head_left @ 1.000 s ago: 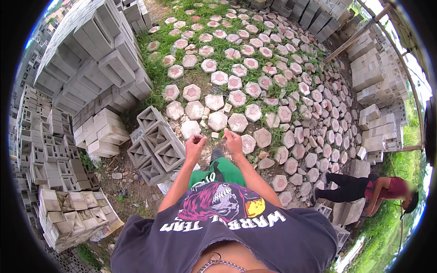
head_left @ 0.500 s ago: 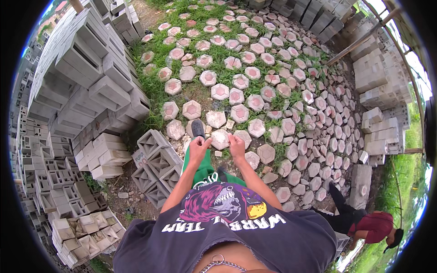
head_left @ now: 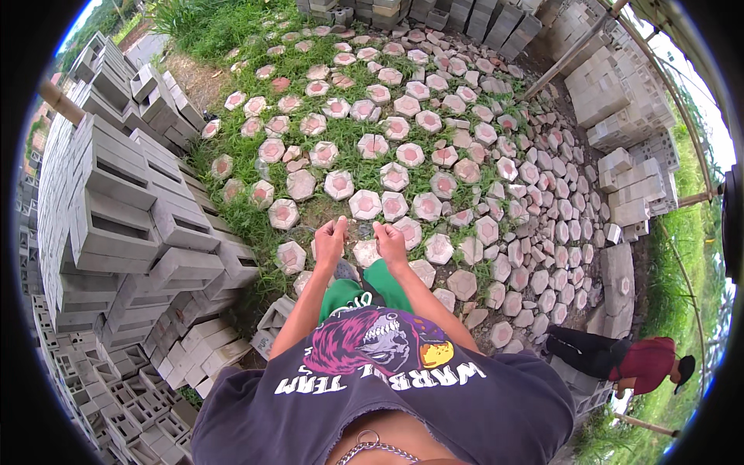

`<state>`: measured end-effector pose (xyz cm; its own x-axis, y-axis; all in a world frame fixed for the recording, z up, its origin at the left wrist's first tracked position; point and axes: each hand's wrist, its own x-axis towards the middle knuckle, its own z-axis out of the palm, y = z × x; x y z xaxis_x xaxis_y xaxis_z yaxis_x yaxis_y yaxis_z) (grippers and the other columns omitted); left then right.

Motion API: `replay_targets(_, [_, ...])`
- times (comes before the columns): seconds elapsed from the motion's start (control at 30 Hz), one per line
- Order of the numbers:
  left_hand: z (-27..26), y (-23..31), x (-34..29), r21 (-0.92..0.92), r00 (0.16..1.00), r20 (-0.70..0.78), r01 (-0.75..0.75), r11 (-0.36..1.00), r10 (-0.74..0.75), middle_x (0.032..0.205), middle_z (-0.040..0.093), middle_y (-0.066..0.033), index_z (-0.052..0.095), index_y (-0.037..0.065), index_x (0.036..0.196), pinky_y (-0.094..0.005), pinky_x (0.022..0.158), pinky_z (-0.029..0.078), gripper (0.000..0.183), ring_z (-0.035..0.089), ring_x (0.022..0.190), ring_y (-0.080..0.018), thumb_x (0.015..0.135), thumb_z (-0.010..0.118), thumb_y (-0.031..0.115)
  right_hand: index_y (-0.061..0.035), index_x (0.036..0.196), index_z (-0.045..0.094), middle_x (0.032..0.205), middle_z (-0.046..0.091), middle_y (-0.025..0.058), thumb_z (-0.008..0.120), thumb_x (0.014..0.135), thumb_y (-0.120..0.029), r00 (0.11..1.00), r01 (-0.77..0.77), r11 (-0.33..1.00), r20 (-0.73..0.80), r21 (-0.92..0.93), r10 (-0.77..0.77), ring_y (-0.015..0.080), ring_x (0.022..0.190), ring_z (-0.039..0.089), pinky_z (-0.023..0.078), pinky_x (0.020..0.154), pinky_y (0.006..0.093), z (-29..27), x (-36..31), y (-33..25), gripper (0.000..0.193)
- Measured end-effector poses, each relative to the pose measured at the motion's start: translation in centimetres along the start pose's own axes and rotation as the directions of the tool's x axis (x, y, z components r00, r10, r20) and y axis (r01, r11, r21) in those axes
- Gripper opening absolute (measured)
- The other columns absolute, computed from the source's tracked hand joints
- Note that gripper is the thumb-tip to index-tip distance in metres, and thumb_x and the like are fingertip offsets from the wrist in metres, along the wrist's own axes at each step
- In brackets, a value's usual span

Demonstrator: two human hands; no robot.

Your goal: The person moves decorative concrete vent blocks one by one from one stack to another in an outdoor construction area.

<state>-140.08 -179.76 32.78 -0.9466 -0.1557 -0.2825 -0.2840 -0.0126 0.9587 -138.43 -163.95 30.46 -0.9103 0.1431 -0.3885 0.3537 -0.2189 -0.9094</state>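
My left hand (head_left: pixel 329 242) is closed, its thumb pressed against curled fingers. A short gap to the right, my right hand (head_left: pixel 390 244) is curled the same way. Whatever they hold, if anything, is too small or thin to make out. Both hands are held out in front of my body, above the ground. Just beyond them lie hexagonal paving stones with reddish centres, the closest a pale hexagonal paver (head_left: pixel 364 204). Another paver (head_left: pixel 366 253) shows between my wrists.
Stacked grey hollow concrete blocks (head_left: pixel 116 209) rise close on my left. More block stacks (head_left: pixel 620 93) stand at the right behind a slanting wooden pole (head_left: pixel 573 54). A person in a red shirt (head_left: pixel 651 364) bends at the lower right. Grass (head_left: pixel 248 155) grows among the pavers.
My view has shifted forward over the pavers, and the block stacks on the left now look nearer. Both hands stay closed, held a little higher. My dark shoe is now mostly hidden.
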Motion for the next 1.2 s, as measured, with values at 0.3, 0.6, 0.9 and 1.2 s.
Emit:
replay_targets(0.3, [1.6,0.1,10.1,-0.169,0.981,0.151,0.15,0.974,-0.125,0.061,0.054,-0.0042,0.053,0.005,0.067,-0.027,0.057,0.042,0.042,0.05,0.055,-0.0129,0.098,0.042,0.032,-0.0081,0.072,0.055,0.055,0.049,-0.0035,0.059,0.091,-0.028,0.998,-0.051,0.997,-0.023,0.054,0.052,0.0056,0.044,0.042,0.034,0.042,0.0214,2.7,9.8,-3.2,0.027])
replay_targets(0.6, [7.5,4.8,28.8,-0.092,0.992,0.119,-0.033,0.995,0.044,0.068,0.057,-0.0032,0.055,0.003,0.08,-0.0238,0.057,0.042,0.02,0.052,0.061,-0.0093,0.091,0.051,0.02,-0.0066,0.087,0.06,0.067,0.057,-0.0006,0.059,0.089,-0.02,0.992,0.025,0.998,0.12,0.049,-0.031,0.0068,0.054,0.053,0.044,0.05,0.0221,2.4,29.0,-11.7,0.014])
replay_targets(0.9, [16.1,9.9,43.3,-0.07,0.985,0.133,-0.104,0.992,0.113,0.069,0.056,0.0011,0.051,0.008,0.08,-0.0211,0.058,0.043,0.017,0.053,0.061,-0.0062,0.086,0.064,0.016,-0.0071,0.096,0.061,0.074,0.061,0.0003,0.058,0.09,-0.021,0.999,0.035,0.997,-0.007,0.067,-0.035,0.0069,0.061,0.057,0.047,0.052,0.0224,-2.3,44.5,-16.5,0.016])
replay_targets(1.2, [24.0,12.4,56.4,0.007,0.941,0.336,-0.037,0.999,0.032,0.068,0.056,0.0013,0.05,0.008,0.08,-0.0209,0.056,0.042,0.017,0.053,0.06,-0.0061,0.086,0.065,0.014,-0.0078,0.094,0.06,0.073,0.06,-0.0012,0.059,0.089,-0.024,0.975,0.033,0.985,-0.224,0.171,0.006,0.0065,0.062,0.057,0.046,0.053,0.0216,-5.3,55.1,-20.3,0.017])
